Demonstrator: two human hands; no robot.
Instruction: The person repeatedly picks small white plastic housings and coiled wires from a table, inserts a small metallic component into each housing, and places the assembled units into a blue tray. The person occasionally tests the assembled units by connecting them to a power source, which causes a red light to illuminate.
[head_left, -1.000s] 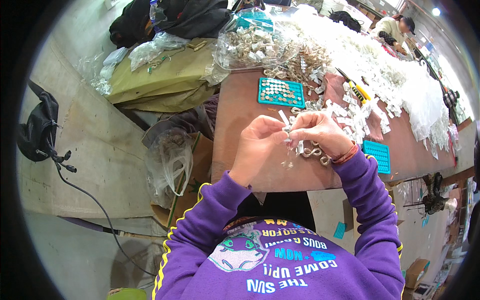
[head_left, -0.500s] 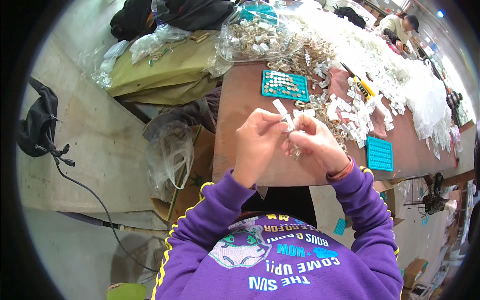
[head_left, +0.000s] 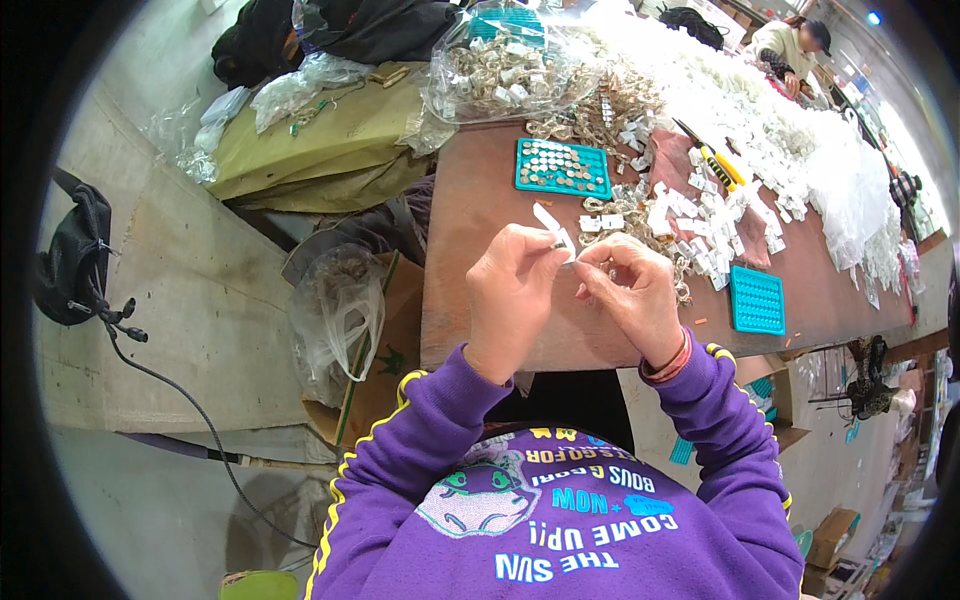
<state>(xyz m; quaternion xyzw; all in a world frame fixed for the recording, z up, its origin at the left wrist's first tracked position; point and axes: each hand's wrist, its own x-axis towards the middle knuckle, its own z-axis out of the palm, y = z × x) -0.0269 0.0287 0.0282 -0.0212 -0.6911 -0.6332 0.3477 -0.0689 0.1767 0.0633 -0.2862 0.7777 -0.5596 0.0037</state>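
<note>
Close together above the brown table, both my hands work at one small white plastic piece. My left hand (head_left: 515, 290) pinches this long narrow white piece (head_left: 548, 220), whose upper end sticks up past the fingertips. With thumb and forefinger closed at the piece's lower end, my right hand (head_left: 637, 295) grips something too small to make out. Just beyond them lies a teal tray (head_left: 520, 165) with several rows of small round silvery discs (head_left: 562, 165). To the right of it, loose white pieces (head_left: 690, 225) and tan looped cords (head_left: 655, 225) are heaped.
A second teal tray (head_left: 757, 300) lies at the table's right front. Yellow-and-black handled pliers (head_left: 722, 168) rest on a reddish cloth (head_left: 675, 158). Clear bags (head_left: 500, 75) of pieces and a large white pile stand at the back. A co-worker (head_left: 790, 50) sits far right.
My right hand's fingertips have closed in a pinch beside the white piece, and the tan strands seen under them before no longer show. The white piece tilts a little more leftward.
</note>
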